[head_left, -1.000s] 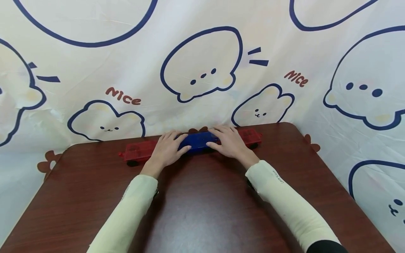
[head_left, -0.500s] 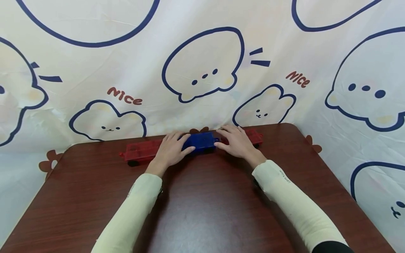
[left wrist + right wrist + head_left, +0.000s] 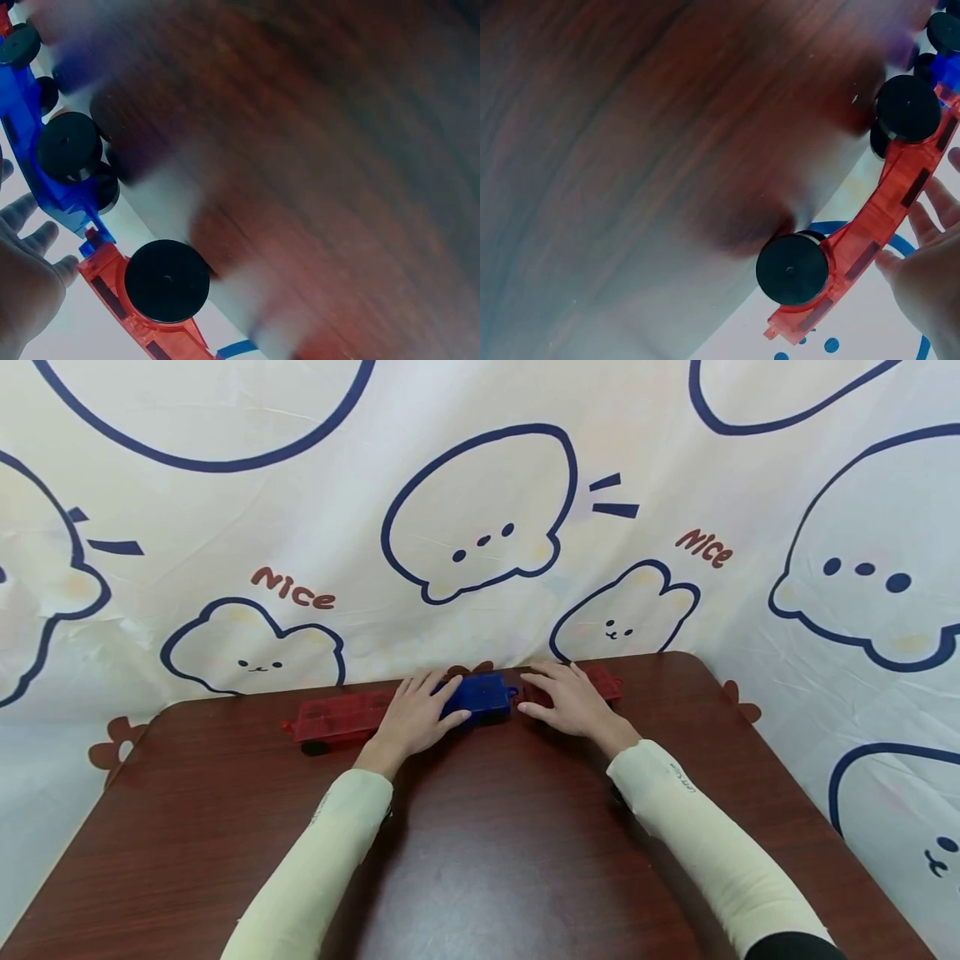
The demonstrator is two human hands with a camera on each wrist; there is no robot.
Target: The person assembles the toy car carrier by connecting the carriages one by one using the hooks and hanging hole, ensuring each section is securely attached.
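Note:
A line of wheeled toy train cars stands along the table's back edge: a red car (image 3: 337, 714) at left, a blue car (image 3: 487, 695) in the middle and another red car (image 3: 606, 683) at right. Over the place where the left red and blue cars meet lies my left hand (image 3: 411, 720), fingers extended and spread, covering part of both. My right hand (image 3: 573, 702) reaches over the right red car with loosely bent fingers. Fingertips (image 3: 928, 221) show close beside this car in the right wrist view; contact is unclear. Small hooks link the left red and blue cars in the left wrist view.
The brown wooden table (image 3: 480, 843) has rounded back corners. Right behind the cars hangs a pale cloth (image 3: 450, 635) printed with cartoon animals; it also runs down both sides of the table.
Both hands have slid to the right along the train cars. More of the left red car and of the blue car's right end shows. The cars look unmoved.

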